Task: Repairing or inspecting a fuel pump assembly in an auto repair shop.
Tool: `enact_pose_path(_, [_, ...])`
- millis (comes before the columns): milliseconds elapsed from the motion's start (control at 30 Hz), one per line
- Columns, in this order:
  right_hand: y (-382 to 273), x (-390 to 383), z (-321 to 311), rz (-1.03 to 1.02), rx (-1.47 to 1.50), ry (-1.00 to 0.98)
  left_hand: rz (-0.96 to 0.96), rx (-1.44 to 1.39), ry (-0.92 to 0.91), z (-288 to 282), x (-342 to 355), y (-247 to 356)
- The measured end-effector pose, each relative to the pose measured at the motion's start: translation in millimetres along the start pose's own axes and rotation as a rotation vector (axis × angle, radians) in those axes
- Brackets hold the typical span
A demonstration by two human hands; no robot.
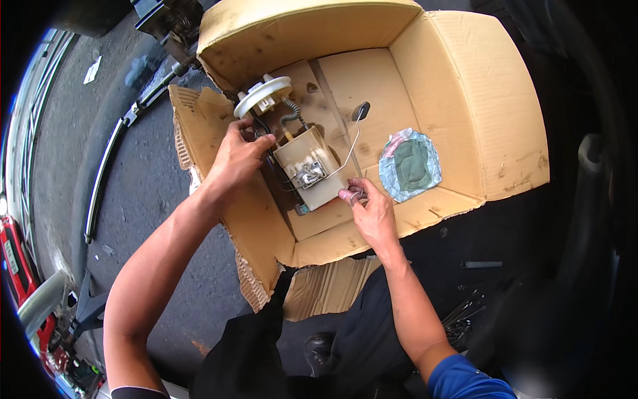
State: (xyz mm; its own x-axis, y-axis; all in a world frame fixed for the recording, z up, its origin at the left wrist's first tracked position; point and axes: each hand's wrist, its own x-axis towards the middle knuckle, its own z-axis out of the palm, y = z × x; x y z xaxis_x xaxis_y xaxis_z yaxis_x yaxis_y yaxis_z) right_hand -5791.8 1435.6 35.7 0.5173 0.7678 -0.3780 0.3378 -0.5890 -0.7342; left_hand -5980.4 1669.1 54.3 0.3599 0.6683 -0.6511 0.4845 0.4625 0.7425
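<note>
A fuel pump module [300, 150] lies tilted inside an open cardboard box [465, 113]. Its round white flange [263, 97] points to the far left, joined to the cream plastic body by a ribbed grey hose [290, 114]. From the metal sender unit on the body, a thin bent wire arm runs up to a small black float [361, 111]. My left hand [238, 151] grips the module between flange and body, at the dark rods. At the body's near right corner, my right hand [373, 211] is closed; small dark metallic loops show at its fingertips.
A crumpled blue-green cloth or wrapper [411, 166] lies on the box floor, right of the module. The box's torn left flap [256, 272] has ragged edges. Left of it, a long black rod [106, 159] rests on dark ground. Several metal tools [463, 316] lie at the lower right.
</note>
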Motion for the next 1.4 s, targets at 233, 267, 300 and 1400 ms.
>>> enact_pose_path(233, [-10, -3, 0, -0.053, -0.031, -0.033, -0.137, -0.082, -0.044, -15, 10, -22])
enact_pose_path(267, [-8, -3, 0, -0.056, -0.029, -0.037, -0.138, -0.082, -0.039, -13, 10, -22])
enact_pose_path(300, [-3, -3, 0, -0.067, -0.033, -0.023, -0.148, -0.072, -0.042, -11, 11, -23])
enact_pose_path(1400, [5, -1, -3, 0.071, 0.154, 0.007, 0.389, 0.087, -0.120, 13, -21, 5])
